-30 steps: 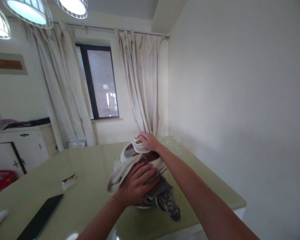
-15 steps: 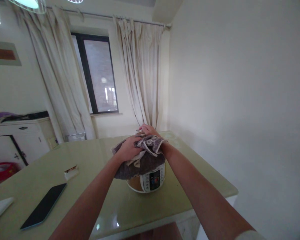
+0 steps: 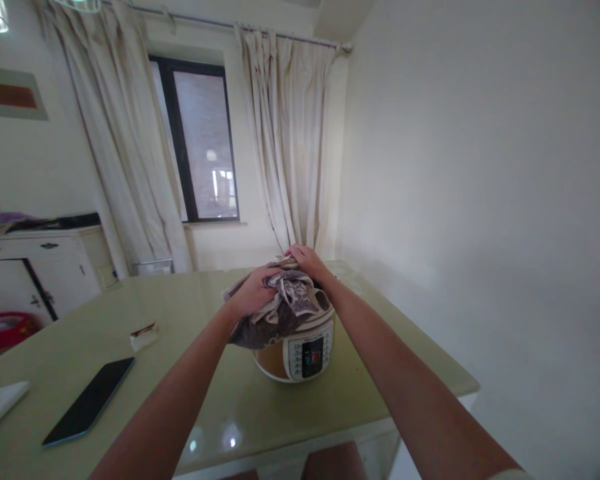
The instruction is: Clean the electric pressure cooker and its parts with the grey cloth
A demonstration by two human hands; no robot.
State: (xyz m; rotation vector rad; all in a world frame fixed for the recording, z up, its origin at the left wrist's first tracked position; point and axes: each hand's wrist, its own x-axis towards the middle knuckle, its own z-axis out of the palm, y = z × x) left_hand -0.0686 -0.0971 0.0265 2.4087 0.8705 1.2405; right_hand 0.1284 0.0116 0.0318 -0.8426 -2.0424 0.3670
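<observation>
A grey-brown patterned towel (image 3: 297, 300) lies bunched over the top of an electric pressure cooker (image 3: 307, 353). The cooker stands on the table with its button panel facing me and its lid mostly covered. My left hand (image 3: 255, 290) is closed on the left side of the towel, its fingertips sunk in the folds. Farther back, my right hand (image 3: 307, 261) has its fingers curled over the towel's far edge at the top of the cooker; part of its grip is hidden.
On the pale green table (image 3: 180, 313) lie a black phone (image 3: 90, 400), a small white and brown object (image 3: 144, 335) and a white item (image 3: 0, 403) at the left edge. A wall (image 3: 480, 200) rises close on the right. Curtains (image 3: 290, 140) hang behind.
The towel's right front has lifted, showing more of the cooker's lid rim and panel. My left hand has shifted slightly left and up. The view has turned a little.
</observation>
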